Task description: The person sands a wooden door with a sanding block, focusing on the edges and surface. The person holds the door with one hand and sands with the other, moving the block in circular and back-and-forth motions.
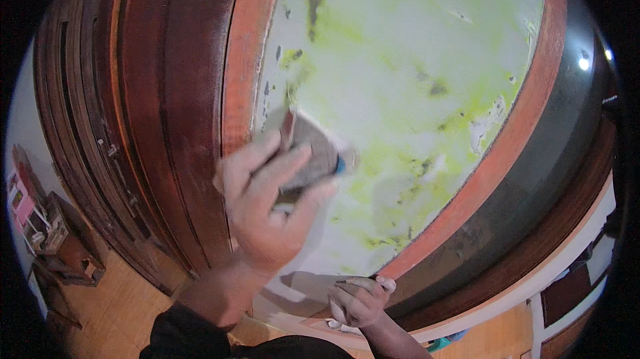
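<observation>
My left hand (270, 206), slightly blurred, holds a grey sanding pad (310, 152) against the left part of a pale wall panel (407, 59) mottled with yellow-green patches and dark spots. A small blue bit shows at the pad's right side. My right hand (360, 302) is closed at the panel's lower edge, near the foot of the right reddish strip (490, 179), with pale dust on its fingertips; what its fingers grip is hidden. A second reddish strip (240, 112) borders the panel's left side, beside dark red-brown woodwork (190, 92).
A glossy dark band (553, 152) curves along the right, above a white ledge (580, 219). At lower left, a wooden cabinet (63, 259) with a pink item (23, 196) near it stands on a wooden floor (127, 312). A green object (440, 344) lies low at right.
</observation>
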Motion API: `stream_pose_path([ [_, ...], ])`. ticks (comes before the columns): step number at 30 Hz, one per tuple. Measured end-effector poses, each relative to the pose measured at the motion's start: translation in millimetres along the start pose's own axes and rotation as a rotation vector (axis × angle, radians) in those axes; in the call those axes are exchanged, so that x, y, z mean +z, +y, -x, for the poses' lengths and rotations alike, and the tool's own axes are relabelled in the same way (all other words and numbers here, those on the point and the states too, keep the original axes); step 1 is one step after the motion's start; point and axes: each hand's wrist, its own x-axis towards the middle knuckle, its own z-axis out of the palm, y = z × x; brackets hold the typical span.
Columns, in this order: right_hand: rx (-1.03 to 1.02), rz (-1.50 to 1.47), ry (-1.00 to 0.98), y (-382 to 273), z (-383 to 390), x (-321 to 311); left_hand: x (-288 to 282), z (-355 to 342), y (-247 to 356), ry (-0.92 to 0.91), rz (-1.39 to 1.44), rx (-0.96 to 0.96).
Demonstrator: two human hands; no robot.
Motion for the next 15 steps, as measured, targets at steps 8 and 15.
stream_pose_path([
  [8, 0.087, -0.044, -0.004, -12.8, -15.7, -13.3, -28.2, 148.9, -23.3, -0.149, 0.01, -0.007],
  [15, 0.076, 0.379, -0.07, -13.8, -65.6, -42.9, -56.6, 181.8, -62.6, -0.362, -0.012, 0.145],
])
